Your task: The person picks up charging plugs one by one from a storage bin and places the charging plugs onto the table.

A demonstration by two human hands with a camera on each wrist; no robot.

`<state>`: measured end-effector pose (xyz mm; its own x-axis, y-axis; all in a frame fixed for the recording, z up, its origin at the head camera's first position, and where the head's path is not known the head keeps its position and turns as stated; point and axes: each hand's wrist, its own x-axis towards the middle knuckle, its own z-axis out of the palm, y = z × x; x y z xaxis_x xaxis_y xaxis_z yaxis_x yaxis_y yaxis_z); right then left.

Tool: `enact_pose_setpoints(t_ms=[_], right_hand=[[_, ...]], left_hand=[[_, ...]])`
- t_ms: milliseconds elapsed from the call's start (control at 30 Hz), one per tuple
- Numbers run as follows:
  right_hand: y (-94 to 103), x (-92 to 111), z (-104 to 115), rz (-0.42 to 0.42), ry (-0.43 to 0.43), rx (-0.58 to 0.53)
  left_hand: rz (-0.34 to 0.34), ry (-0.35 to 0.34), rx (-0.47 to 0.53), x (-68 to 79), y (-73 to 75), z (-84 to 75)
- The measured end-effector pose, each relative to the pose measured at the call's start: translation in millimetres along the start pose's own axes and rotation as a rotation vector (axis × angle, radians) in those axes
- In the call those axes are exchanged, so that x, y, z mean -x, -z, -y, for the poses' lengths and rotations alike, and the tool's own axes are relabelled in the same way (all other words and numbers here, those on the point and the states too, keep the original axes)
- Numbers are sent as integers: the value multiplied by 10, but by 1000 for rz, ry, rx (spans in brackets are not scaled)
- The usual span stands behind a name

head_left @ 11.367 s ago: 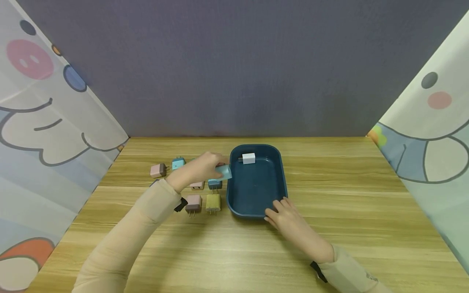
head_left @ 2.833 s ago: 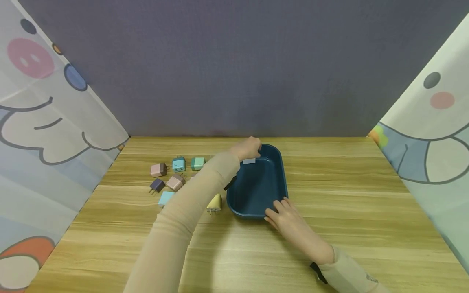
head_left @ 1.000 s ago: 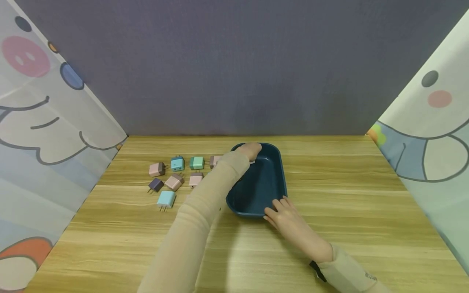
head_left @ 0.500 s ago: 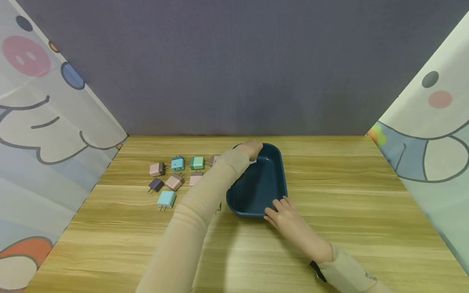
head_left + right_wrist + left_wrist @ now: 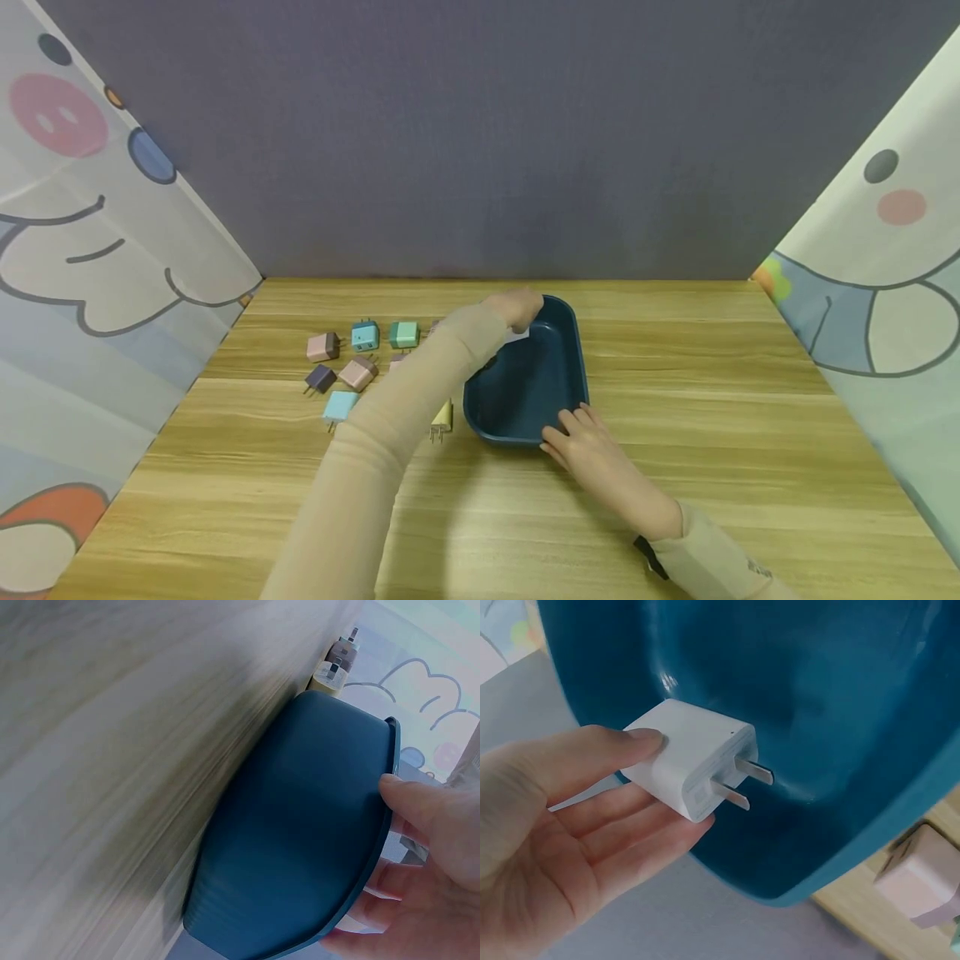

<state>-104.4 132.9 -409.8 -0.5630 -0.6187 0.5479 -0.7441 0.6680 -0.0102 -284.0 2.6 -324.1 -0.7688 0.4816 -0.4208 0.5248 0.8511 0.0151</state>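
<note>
A white plug-in charger with two flat metal prongs is pinched between the thumb and fingers of my left hand. In the head view, my left hand is over the far left part of a dark blue tray, and a white edge of the charger shows under it. My right hand holds the tray's near right corner. The right wrist view shows the right thumb on the outside of the tray wall and the fingers hooked over its rim.
Left of the tray, several chargers lie on the wooden table: pink, blue, green, dark purple, light blue and yellow. My left forearm covers part of that group. A grey wall stands behind.
Earliest, my left hand held a light blue charger by the tray's left rim while the white one lay inside. Now it grips the white charger, shifted slightly right lately. The right hand stays put.
</note>
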Motion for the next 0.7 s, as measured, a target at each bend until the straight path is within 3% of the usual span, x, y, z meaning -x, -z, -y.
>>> enact_pose_setpoints(t_ms=[133, 333, 700], right_hand=[[-2, 0, 0, 3, -1, 3], [-2, 2, 2, 5, -5, 4], [3, 4, 2, 16, -10, 16]], left_hand=[[32, -20, 16, 29, 29, -30], [24, -80, 1, 96, 51, -79], [19, -104, -4, 212, 44, -86]])
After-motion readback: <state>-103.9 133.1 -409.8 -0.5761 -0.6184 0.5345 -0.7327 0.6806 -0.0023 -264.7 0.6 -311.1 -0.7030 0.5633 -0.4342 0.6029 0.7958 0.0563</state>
